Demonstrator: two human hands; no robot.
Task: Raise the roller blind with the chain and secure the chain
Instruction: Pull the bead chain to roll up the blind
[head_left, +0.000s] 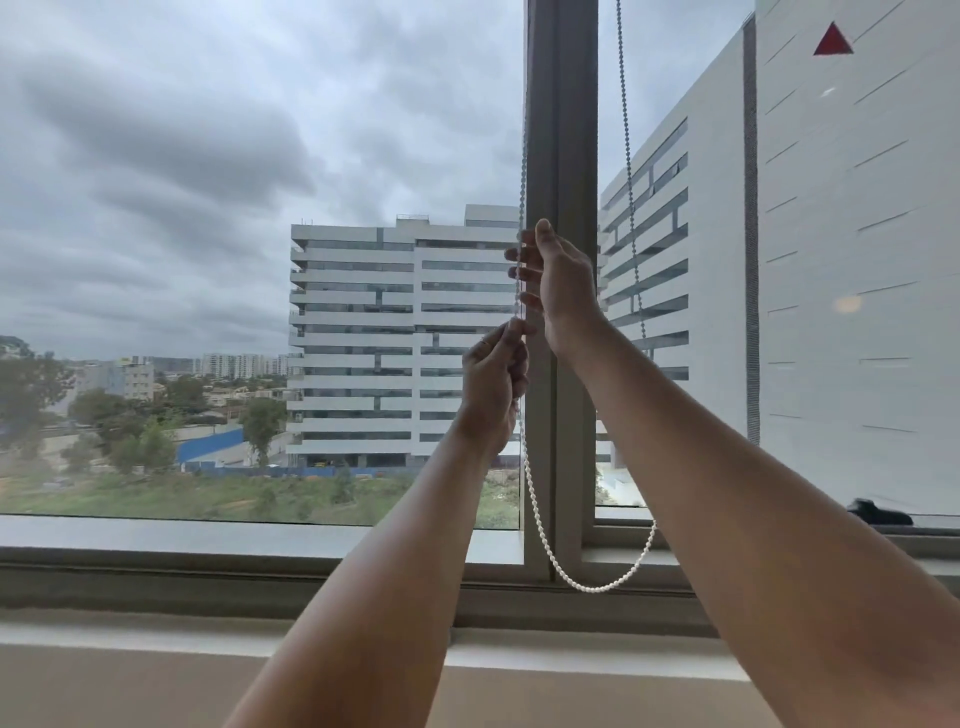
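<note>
Beside the window post (563, 130), the right hand (561, 280) grips the chain (592, 590). Lower along that post, the left hand (493, 384) pinches it.

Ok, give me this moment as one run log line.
stage: chain in both hands | left hand: pinches chain strand | right hand: grips same strand, higher | loop: hangs free before window frame

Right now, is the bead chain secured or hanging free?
Hanging free: the bead chain sags in a curve before the window frame, caught on nothing; left hand and right hand grip it higher.
</note>
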